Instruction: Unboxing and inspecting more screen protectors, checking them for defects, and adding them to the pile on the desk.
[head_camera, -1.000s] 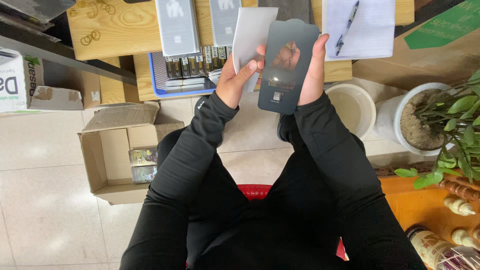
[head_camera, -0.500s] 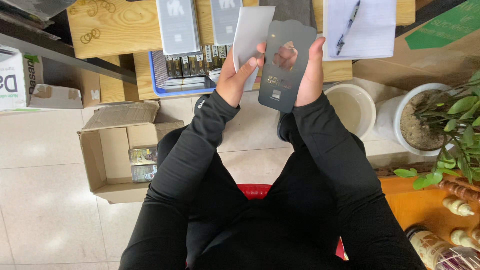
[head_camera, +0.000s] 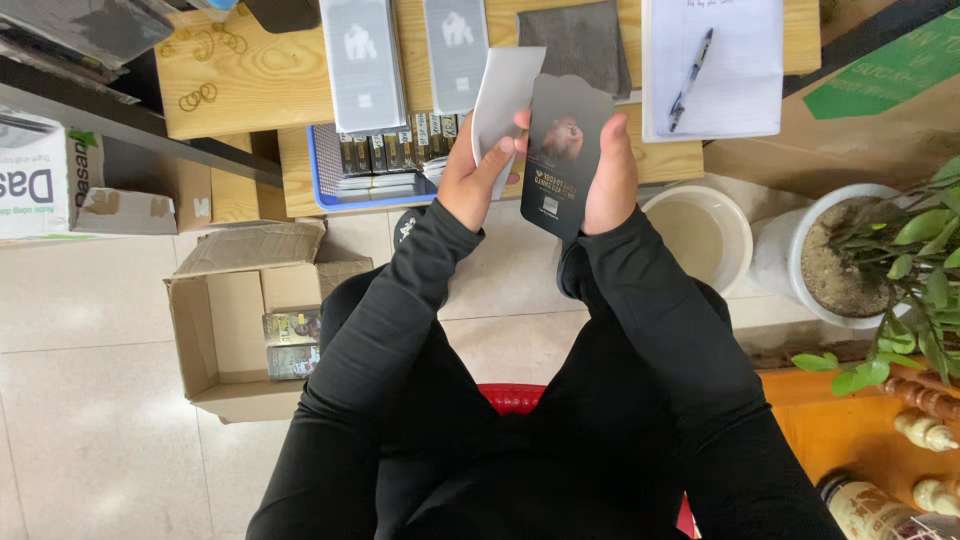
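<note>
Dark flat card package (head_camera: 562, 160), upper centre of frame: judged light, stiff, slick; right hand (head_camera: 610, 170) clasps its edge; left hand (head_camera: 478, 175) pinches white sleeve (head_camera: 500, 95); edges the best hold.

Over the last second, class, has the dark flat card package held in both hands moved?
Yes. The dark card package has shifted slightly left, away from the white notepad on the wooden table, and now stands more upright.

Small shop workspace, wooden bench (head_camera: 250, 80), stock carton (head_camera: 240, 330), notepad (head_camera: 715, 65)
</note>
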